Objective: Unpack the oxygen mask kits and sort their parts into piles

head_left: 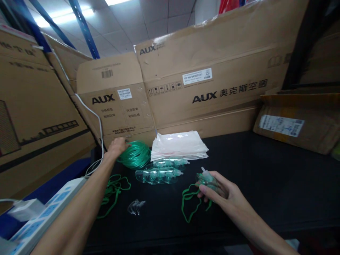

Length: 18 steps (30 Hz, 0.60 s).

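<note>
My right hand (217,187) is closed around a clear green oxygen mask (207,181). The mask's white connector points up, and its green elastic strap (187,200) dangles to the left. At the far left, my left hand (118,146) is at the upper left edge of a coil of green tubing (136,154); its fingers are partly hidden, so their grip is unclear. Two rows of nested clear green masks (159,174) lie between the coil and my right hand. Loose green straps (114,191) lie below the coil. Several small clear or metallic pieces (136,206) rest nearby on the black table.
A stack of white plastic bags (179,145) lies behind the masks. Cardboard panels (202,88) wall the back and left. A taped carton (297,122) stands at the right rear. A power strip (50,209) with plugs and a white cable (100,124) run along the left.
</note>
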### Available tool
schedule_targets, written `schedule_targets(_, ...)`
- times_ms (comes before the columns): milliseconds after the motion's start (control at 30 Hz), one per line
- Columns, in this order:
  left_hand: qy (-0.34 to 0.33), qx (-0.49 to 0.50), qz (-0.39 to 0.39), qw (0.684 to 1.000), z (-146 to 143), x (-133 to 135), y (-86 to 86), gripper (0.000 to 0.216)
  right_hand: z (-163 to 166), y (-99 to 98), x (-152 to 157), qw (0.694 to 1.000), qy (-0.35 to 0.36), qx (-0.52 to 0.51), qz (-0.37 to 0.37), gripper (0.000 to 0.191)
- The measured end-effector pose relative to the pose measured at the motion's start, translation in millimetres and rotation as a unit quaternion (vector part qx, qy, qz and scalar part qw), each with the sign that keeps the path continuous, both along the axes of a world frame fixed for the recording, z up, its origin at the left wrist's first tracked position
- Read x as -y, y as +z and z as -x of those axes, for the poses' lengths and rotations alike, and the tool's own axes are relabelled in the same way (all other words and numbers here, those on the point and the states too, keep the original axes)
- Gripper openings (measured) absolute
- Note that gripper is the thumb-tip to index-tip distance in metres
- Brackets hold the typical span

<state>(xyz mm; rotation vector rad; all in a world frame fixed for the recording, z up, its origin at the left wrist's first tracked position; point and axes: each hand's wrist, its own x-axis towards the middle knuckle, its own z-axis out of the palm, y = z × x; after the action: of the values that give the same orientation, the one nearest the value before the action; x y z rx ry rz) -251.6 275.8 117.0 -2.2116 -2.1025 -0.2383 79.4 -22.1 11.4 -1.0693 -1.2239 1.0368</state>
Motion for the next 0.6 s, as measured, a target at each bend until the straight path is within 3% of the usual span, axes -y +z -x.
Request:
schedule_targets(133,-0.041,0.012,0.0,0.999,-17,8,9.5,0.045,1,3.6,1,1.0,0.002,-0.015,0.003,0.036)
schedule_targets(300,-0.093,0.012,0.042,0.995,-43,13,2.0,0.031,1,3.2,1,1.0,0.006,-0.015,0.004,0.035)
schedule_targets(433,-0.082,-0.002,0.057,0.995,-48,13,0.3,0.025,1,1.3,0,1.0,0.011,-0.025,-0.008,0.034)
schedule_targets(600,-0.05,0.026,0.055,0.997,-42,7,14.0,0.028,2,2.2,0,0.999,0.016,-0.035,-0.007,0.036)
